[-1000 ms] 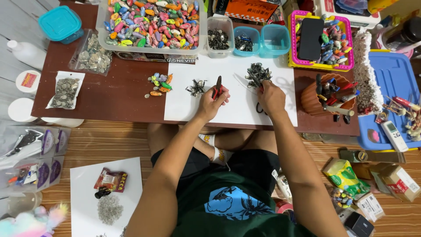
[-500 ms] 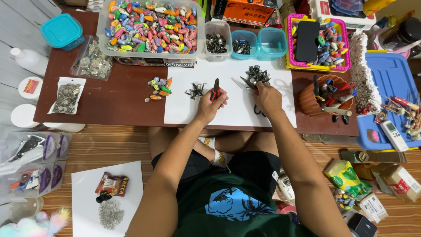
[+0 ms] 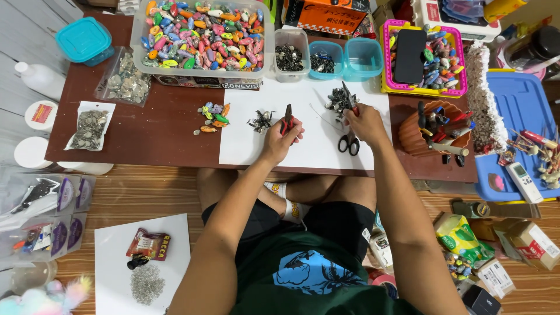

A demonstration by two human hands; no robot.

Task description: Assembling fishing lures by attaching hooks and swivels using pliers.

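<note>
I sit at a low brown table (image 3: 157, 125) with a white sheet (image 3: 315, 140) on it. My left hand (image 3: 280, 137) grips red-handled pliers (image 3: 287, 114), held upright beside a small clump of dark metal hooks (image 3: 259, 121). My right hand (image 3: 364, 122) holds a second thin tool (image 3: 349, 96) whose tip reaches into a pile of dark metal hooks (image 3: 337, 100). Black scissors (image 3: 349, 143) lie on the sheet just under my right hand. A few coloured fishing lures (image 3: 211, 116) lie left of the sheet.
A clear tub of coloured lures (image 3: 201, 35) stands at the back, with small tubs of hooks (image 3: 291, 55) beside it. A pink tray with a black phone (image 3: 411, 55) and a brown tool pot (image 3: 429, 131) are on the right. Bags of metal parts (image 3: 90, 128) lie left.
My right hand has lifted its tool into the hook pile. My left hand with the pliers stays almost where it was. The view has drifted slightly.
</note>
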